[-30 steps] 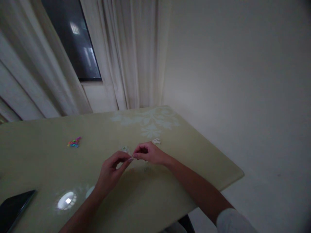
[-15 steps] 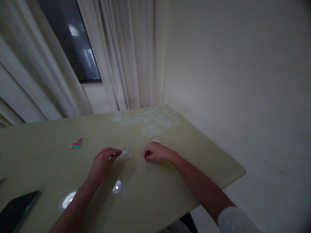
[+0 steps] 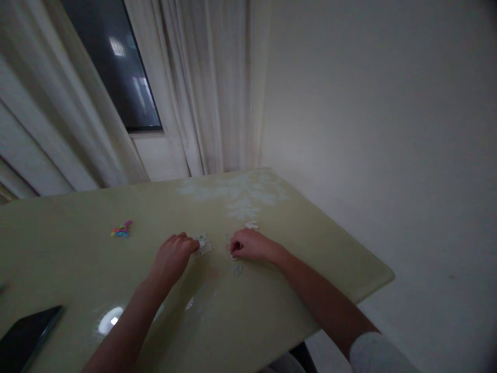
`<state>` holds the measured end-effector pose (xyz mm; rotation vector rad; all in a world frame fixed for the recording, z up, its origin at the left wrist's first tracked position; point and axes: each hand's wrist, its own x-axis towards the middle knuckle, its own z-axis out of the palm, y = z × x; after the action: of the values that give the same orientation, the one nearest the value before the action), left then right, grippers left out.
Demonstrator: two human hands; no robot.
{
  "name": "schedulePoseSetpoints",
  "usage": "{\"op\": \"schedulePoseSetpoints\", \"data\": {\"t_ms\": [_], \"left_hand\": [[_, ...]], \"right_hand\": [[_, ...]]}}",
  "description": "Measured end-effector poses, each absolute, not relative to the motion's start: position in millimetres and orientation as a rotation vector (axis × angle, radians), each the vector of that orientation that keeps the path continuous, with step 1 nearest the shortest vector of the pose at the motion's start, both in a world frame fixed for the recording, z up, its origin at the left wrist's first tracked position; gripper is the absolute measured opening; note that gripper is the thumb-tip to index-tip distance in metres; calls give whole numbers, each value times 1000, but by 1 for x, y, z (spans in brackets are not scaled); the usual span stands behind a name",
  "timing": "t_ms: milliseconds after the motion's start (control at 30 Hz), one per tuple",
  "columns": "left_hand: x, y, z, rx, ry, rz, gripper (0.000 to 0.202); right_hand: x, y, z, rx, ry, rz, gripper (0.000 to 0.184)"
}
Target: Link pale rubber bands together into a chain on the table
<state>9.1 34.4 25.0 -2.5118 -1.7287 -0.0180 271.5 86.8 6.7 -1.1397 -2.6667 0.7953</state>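
My left hand (image 3: pixel 176 255) is closed at the left edge of a small clear plastic box (image 3: pixel 205 248), which has a white and green patch at its far side. Its fingertips overlap the box, and part of the box is hidden behind them. To the right, my right hand (image 3: pixel 249 244) pinches a small white piece (image 3: pixel 234 257) low over the table; its exact shape is too small to tell. Just in front of that hand lies a pale greenish ring-like piece (image 3: pixel 237 270). Several white pieces (image 3: pixel 252 225) lie in a little heap behind the right hand.
A pile of small multicoloured pieces (image 3: pixel 121 229) sits on the table (image 3: pixel 155 207) at the left. Nearer, a dark flat device (image 3: pixel 29 334) lies at the left front. Curtains (image 3: pixel 217 93) and a wall (image 3: pixel 368 129) stand beyond the table's far and right edges.
My left hand has shifted slightly right and turned, its fingertips now farther over the clear box. The right hand has barely moved; the white piece shows more clearly under its fingertips.
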Motion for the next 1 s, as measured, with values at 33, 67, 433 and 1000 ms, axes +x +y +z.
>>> {"op": "schedulePoseSetpoints", "data": {"t_ms": [33,67,433,1000], "left_hand": [[10,35,24,-2533,-1705,-29,27],[10,35,22,-2555,-1683,-51,28],[13,25,7,-2538,-1621,-655,34],[70,0,-16,-2505,-2399,-2420,43]], "right_hand": [[271,86,7,-1154,-2681,765,8],[271,85,8,-1167,-2700,726,8],[264,70,13,-1169,-2928,366,15],[259,67,20,-765,-2421,595,11]]}}
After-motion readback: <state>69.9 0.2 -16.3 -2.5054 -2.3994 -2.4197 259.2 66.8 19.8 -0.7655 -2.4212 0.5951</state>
